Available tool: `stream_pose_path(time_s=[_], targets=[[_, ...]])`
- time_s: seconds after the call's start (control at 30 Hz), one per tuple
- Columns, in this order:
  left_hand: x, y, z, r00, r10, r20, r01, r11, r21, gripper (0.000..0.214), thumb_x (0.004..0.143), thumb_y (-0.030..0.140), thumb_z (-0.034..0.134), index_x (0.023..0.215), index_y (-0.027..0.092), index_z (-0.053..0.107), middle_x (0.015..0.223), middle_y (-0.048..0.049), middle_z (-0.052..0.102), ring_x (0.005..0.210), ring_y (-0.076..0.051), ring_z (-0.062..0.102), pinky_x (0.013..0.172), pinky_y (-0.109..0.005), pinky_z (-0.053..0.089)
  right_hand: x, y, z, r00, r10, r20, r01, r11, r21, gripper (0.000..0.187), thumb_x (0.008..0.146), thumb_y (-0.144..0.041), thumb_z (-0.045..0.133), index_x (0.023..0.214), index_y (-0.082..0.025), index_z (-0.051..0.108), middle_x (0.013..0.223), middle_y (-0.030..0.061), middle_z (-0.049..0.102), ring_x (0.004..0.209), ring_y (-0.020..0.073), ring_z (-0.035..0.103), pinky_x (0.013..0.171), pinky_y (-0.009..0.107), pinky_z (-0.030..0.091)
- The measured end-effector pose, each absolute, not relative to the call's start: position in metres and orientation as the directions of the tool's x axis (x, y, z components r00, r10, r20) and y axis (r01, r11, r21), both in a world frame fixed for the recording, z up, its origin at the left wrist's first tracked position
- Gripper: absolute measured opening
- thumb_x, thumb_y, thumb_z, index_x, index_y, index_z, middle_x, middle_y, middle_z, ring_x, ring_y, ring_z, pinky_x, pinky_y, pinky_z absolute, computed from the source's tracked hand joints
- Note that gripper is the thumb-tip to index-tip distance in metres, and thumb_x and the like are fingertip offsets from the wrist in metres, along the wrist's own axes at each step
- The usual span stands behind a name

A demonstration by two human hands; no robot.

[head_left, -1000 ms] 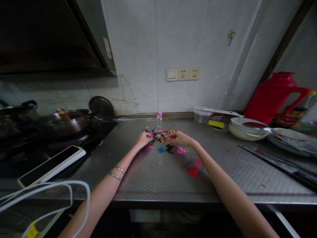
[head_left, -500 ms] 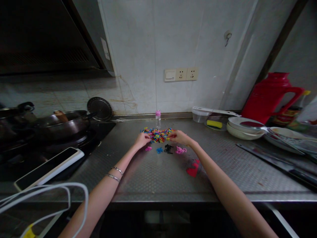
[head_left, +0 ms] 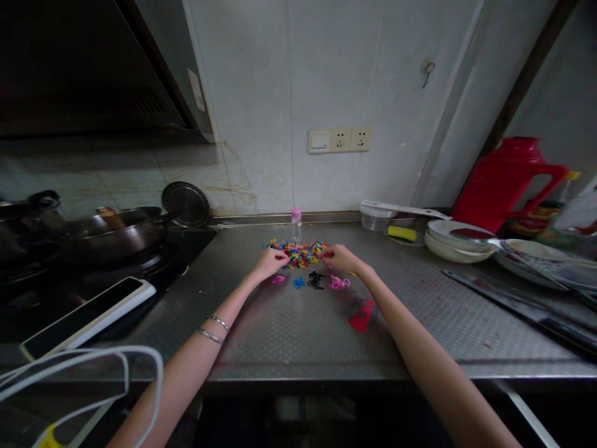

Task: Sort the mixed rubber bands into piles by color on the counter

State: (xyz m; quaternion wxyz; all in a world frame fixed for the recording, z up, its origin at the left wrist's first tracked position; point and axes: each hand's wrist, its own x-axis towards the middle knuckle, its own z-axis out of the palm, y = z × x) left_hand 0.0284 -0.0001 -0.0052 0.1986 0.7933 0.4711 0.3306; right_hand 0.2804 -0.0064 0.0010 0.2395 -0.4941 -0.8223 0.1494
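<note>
A heap of small many-coloured elastic bands (head_left: 298,252) lies on the steel counter (head_left: 303,336) near the back wall. My left hand (head_left: 269,262) rests at the heap's left edge with its fingers curled into it. My right hand (head_left: 338,257) sits at the heap's right edge, fingers pinched among the bands. In front of the heap lie small sorted clusters: pink (head_left: 278,280), blue (head_left: 298,282), black (head_left: 316,280) and bright pink (head_left: 339,283). A red cluster (head_left: 362,317) lies nearer to me, beside my right forearm. What each hand holds is too small to make out.
A small pink-capped bottle (head_left: 296,223) stands behind the heap. Pans (head_left: 116,231) sit on the stove at left, with a white-edged phone (head_left: 84,317) and white cable (head_left: 93,373) in front. At right are stacked bowls (head_left: 459,241), a red jug (head_left: 508,183), a container (head_left: 375,218) and a knife (head_left: 517,311).
Both hands stay at the heap's edges, with the left fingers shifting slightly into the bands. The view drifted a little to the left.
</note>
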Motion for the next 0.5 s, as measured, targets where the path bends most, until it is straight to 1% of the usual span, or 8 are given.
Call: stream_pose_path(time_s=[0.13, 0.2, 0.27, 0.33, 0.4, 0.5], targets=[[0.052, -0.019, -0.001, 0.472, 0.797, 0.376, 0.563, -0.601, 0.567, 0.022, 0.073, 0.028, 0.052, 0.077, 0.015, 0.070, 0.074, -0.0047, 0.068, 0.066, -0.015, 0.058, 0.065, -0.024, 0.040, 0.286, -0.003, -0.003, -0.359, 0.901, 0.245, 0.767, 0.434, -0.472, 0.028, 0.068, -0.018, 0.050, 0.091, -0.017, 0.068, 0.072, 0.0008, 0.066, 0.064, 0.0112, 0.056, 0.059, 0.018, 0.039], [0.066, -0.032, 0.000, 0.518, 0.762, 0.389, 0.587, -0.647, 0.486, 0.022, 0.073, 0.028, 0.052, 0.079, 0.016, 0.070, 0.077, -0.0050, 0.067, 0.068, -0.015, 0.057, 0.066, -0.024, 0.039, 0.289, -0.001, -0.005, -0.319, 0.913, 0.255, 0.802, 0.403, -0.441, 0.028, 0.069, -0.021, 0.051, 0.090, -0.018, 0.068, 0.073, 0.0012, 0.066, 0.065, 0.0115, 0.056, 0.058, 0.018, 0.039], [0.077, -0.044, 0.000, 0.568, 0.734, 0.373, 0.625, -0.679, 0.385, 0.022, 0.073, 0.029, 0.052, 0.080, 0.018, 0.070, 0.077, -0.0052, 0.066, 0.070, -0.016, 0.057, 0.066, -0.024, 0.039, 0.292, -0.001, -0.006, -0.292, 0.922, 0.254, 0.835, 0.375, -0.402, 0.027, 0.069, -0.024, 0.052, 0.090, -0.021, 0.068, 0.075, 0.0013, 0.066, 0.066, 0.0119, 0.056, 0.058, 0.018, 0.038], [0.084, -0.053, 0.000, 0.604, 0.717, 0.347, 0.644, -0.696, 0.318, 0.022, 0.073, 0.029, 0.052, 0.082, 0.020, 0.070, 0.077, -0.0054, 0.065, 0.070, -0.016, 0.056, 0.064, -0.024, 0.038, 0.295, -0.001, -0.006, -0.289, 0.928, 0.236, 0.856, 0.361, -0.371, 0.028, 0.068, -0.025, 0.052, 0.092, -0.024, 0.067, 0.076, 0.0010, 0.066, 0.066, 0.0119, 0.056, 0.058, 0.018, 0.038], [0.087, -0.058, -0.001, 0.620, 0.712, 0.330, 0.651, -0.701, 0.291, 0.023, 0.073, 0.027, 0.052, 0.085, 0.021, 0.069, 0.077, -0.0054, 0.064, 0.070, -0.016, 0.056, 0.063, -0.023, 0.038, 0.298, -0.001, -0.006, -0.294, 0.932, 0.211, 0.872, 0.352, -0.342, 0.031, 0.068, -0.024, 0.052, 0.094, -0.026, 0.067, 0.076, 0.0008, 0.065, 0.065, 0.0116, 0.056, 0.056, 0.018, 0.037], [0.083, -0.057, -0.001, 0.614, 0.716, 0.332, 0.656, -0.697, 0.289, 0.023, 0.072, 0.025, 0.051, 0.086, 0.020, 0.069, 0.078, -0.0054, 0.064, 0.070, -0.016, 0.056, 0.063, -0.023, 0.038, 0.301, -0.003, -0.004, -0.288, 0.940, 0.183, 0.894, 0.332, -0.300, 0.033, 0.064, -0.025, 0.055, 0.096, -0.026, 0.066, 0.073, 0.0007, 0.064, 0.062, 0.0118, 0.055, 0.053, 0.018, 0.035]])
